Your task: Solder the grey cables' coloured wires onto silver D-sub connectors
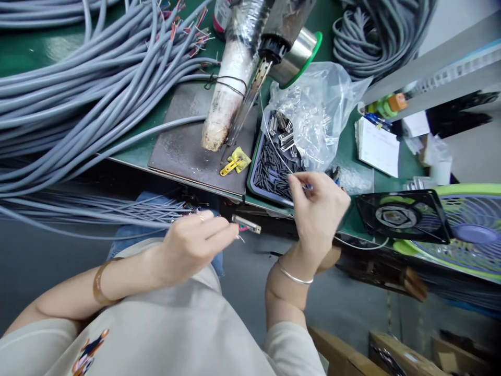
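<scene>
My left hand (pixel 199 239) is closed on a grey cable end, with a metal connector (pixel 246 224) and some coloured wires sticking out past the fingertips. My right hand (pixel 319 206) pinches the thin solder wire (pixel 274 144) over the front right corner of a tray (pixel 251 180). Small black sleeves (pixel 270 169) and metal connectors (pixel 285 137) fill that tray. Above the dark board (pixel 176 143) hangs a metal soldering tool (pixel 250 99), beside a stained white tube (pixel 227 99). A yellow clip (pixel 230 166) lies on the board.
Grey cables (pixel 78 99) cover the left of the green bench. A solder spool (pixel 299 57) and a plastic bag (pixel 317 115) are behind the tray. To the right are a notepad (pixel 378 143), a black fan (pixel 403 215) and a green basket (pixel 469 193). Cartons (pixel 344 352) stand below.
</scene>
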A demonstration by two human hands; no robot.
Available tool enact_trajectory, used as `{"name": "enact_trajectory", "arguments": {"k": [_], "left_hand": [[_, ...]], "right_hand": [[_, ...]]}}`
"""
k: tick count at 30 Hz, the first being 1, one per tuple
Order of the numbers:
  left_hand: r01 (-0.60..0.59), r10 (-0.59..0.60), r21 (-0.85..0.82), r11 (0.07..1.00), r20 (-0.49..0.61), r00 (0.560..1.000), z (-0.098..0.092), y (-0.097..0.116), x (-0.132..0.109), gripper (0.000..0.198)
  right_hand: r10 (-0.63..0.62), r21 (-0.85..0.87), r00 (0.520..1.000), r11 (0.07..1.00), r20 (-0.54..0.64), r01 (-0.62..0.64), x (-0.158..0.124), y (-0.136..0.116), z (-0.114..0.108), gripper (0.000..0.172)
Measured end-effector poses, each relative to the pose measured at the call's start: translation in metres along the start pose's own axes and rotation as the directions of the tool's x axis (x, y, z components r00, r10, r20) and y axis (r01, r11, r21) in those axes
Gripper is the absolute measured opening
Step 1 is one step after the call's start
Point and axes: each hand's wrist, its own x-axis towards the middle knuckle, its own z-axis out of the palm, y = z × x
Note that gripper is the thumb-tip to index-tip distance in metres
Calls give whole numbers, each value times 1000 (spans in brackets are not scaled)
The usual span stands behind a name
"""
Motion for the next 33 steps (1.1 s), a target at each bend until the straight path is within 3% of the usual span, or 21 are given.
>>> {"name": "enact_trajectory", "arguments": {"k": [1,3,5,7,8,9,11,13,16,18,20,22,24,28,33], "left_hand": [[13,-5,-50,999,147,989,1,-2,1,20],[166,3,-327,930,458,889,-1,-10,3,21],[469,-5,-561,682,639,770,-5,-23,3,21],[685,-123,-644,342,692,711,-10,-36,2,27],[721,-216,-666,193,688,693,-11,-42,1,31],[714,-306,-696,78,665,681,-12,-46,1,33],[654,-457,-756,-35,594,662,-12,-50,0,34],[600,-547,-799,-30,516,659,-10,-48,0,35],[576,-616,-815,69,419,667,-7,-42,4,25],[569,-645,-808,155,354,677,-7,-38,8,18],[567,-659,-790,232,301,689,-7,-36,12,15],[579,-667,-764,286,276,692,-7,-34,15,14],[601,-677,-732,321,266,686,-7,-31,17,15],[625,-688,-685,374,247,682,-8,-27,18,14],[619,-674,-676,399,242,698,-9,-27,17,12]], "right_hand": [[-13,-33,997,999,75,16,8,7,7,17],[-10,-61,986,998,167,20,19,18,21,11],[-7,-50,979,999,203,17,26,24,32,10],[-31,-25,980,999,196,36,26,28,37,14],[-47,-15,984,999,174,50,25,28,37,17],[-55,-6,989,998,139,56,23,28,37,20],[-27,6,999,1000,28,27,19,26,32,24],[49,53,990,998,-130,-43,15,20,25,24],[171,276,914,959,-368,-68,6,2,13,17],[233,444,882,896,-410,-31,-4,-14,7,10],[239,568,925,822,-295,-31,-17,-32,3,9],[134,642,985,766,-109,-34,-29,-49,5,6],[56,659,998,751,-2,-41,-39,-62,12,7],[59,574,996,814,64,-86,-45,-74,28,18],[66,594,995,799,69,-94,-43,-76,32,21]]}}
